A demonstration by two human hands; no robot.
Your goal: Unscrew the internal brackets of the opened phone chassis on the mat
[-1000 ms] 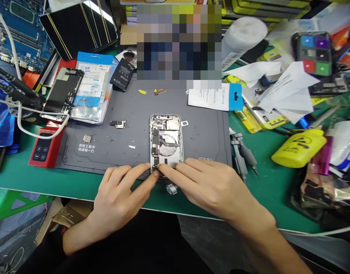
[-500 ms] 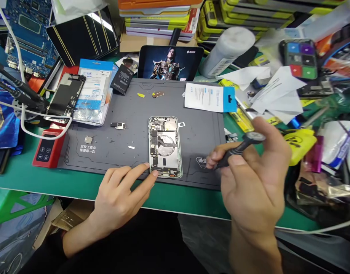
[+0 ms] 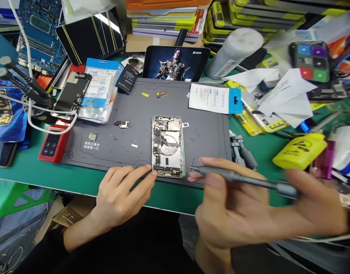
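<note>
I have the opened phone (image 3: 166, 139) lying flat on a dark grey mat (image 3: 203, 133), which covers the middle of a green table (image 3: 171, 198). The left hand (image 3: 122, 194) is spread and loose, fingertips resting at the phone's lower left corner. The right hand (image 3: 237, 224), blurred on my feed, grips a screwdriver (image 3: 237, 177) whose tip points at the phone's lower right side; I can't tell whether it touches.

Left of the phone I see small loose parts, then a red device (image 3: 53, 144) by the mat's edge. Beyond the phone, a lit tablet (image 3: 176, 62) leans at the back, with a tall bottle (image 3: 234, 53) just right of it. Well to the phone's right, I make out a yellow pouch (image 3: 299, 150) amid clutter; far to its upper left, a blue circuit board (image 3: 39, 34).
</note>
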